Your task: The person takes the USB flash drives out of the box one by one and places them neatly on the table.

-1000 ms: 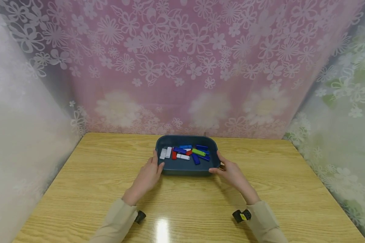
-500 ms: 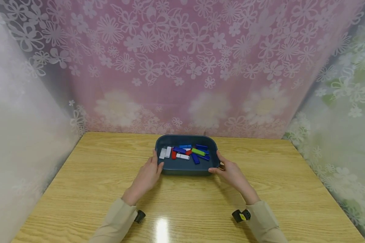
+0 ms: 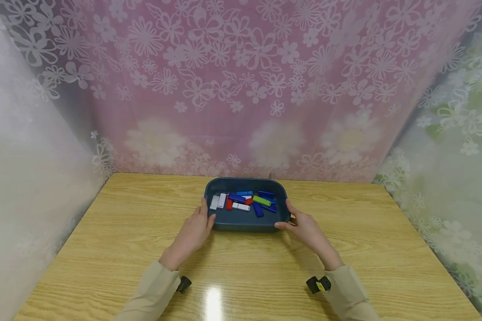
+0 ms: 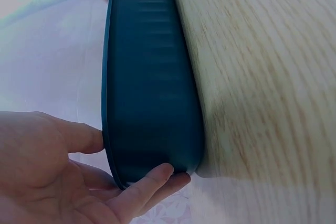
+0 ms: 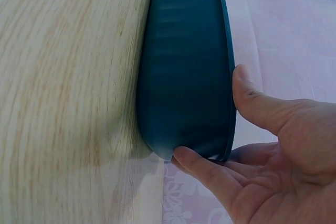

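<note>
A dark teal plastic bin stands at the back middle of the table, with several USB sticks lying loose in it. Among them are a green stick, white ones such as this stick, a red one and blue ones like this stick. My left hand grips the bin's left end, thumb at the rim and fingers along the outer wall. At the right end my right hand holds it the same way. Both wrist views show the bin's outer side between rim and table.
The wood-grain table reaches back to a pink flowered curtain. Pale flowered cloth hangs at both sides. A black wrist camera sits by the right sleeve. A bright glare spot lies near the front.
</note>
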{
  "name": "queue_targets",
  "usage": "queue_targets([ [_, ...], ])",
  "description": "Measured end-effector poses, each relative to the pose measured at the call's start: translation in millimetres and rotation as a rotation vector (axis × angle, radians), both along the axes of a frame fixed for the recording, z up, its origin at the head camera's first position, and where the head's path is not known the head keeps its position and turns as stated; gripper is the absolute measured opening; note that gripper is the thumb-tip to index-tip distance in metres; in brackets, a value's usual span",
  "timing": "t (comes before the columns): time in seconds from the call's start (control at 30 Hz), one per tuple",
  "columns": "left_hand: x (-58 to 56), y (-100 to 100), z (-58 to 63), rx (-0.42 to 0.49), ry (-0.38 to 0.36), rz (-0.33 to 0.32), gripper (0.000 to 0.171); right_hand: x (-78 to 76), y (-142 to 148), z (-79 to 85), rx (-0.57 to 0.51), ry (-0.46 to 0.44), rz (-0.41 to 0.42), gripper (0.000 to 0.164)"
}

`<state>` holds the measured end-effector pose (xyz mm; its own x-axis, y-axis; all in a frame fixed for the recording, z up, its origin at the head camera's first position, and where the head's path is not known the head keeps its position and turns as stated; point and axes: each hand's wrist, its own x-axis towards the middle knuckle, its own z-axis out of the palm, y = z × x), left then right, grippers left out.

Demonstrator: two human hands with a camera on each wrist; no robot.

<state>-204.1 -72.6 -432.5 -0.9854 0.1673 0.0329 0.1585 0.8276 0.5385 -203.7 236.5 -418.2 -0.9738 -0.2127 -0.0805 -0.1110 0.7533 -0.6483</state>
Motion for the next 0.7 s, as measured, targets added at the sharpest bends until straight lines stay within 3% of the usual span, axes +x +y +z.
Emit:
queue_targets([
  [0.7, 2.3, 0.3, 2.3, -0.027, 0.019, -0.015, 0.067, 0.5, 2.3, 0.8, 0.021, 0.003, 0.017, 0.09],
])
